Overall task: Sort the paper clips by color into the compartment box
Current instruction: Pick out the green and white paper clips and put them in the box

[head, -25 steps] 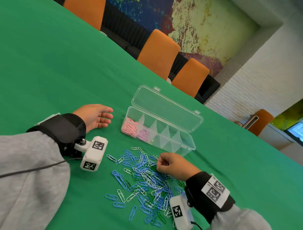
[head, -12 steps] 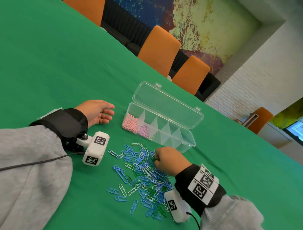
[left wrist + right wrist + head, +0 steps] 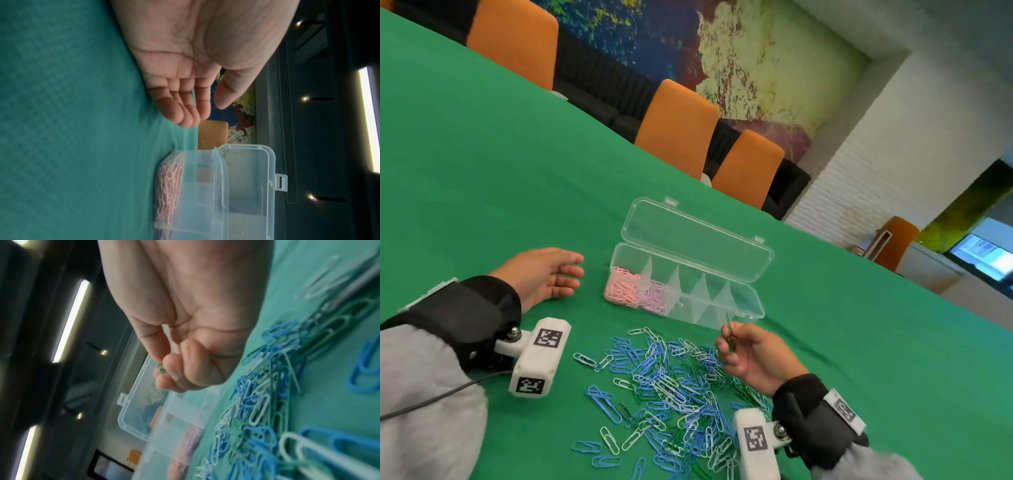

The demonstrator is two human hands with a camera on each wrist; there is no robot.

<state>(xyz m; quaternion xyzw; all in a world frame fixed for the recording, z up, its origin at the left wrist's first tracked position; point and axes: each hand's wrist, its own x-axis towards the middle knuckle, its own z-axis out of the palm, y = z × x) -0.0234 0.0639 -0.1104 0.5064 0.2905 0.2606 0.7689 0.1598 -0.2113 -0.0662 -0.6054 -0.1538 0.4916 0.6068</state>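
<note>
Green paper clip (image 3: 729,335) pinched in right hand (image 3: 755,356); left hand (image 3: 541,275) relaxed, well apart.

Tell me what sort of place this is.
Probably a meeting or lounge room in an office. A long table under a green cloth has orange chairs along its far side, a dark sofa runs under a colourful abstract mural, and a screen glows at right.

The right hand (image 3: 751,356) covers most of the green clip (image 3: 729,334) it pinches, so only a thin sliver shows, and how many it holds cannot be told. The pile of clips (image 3: 671,387) runs off the head view's bottom edge. The box (image 3: 207,194) is blurred and cut off in both wrist views.
</note>
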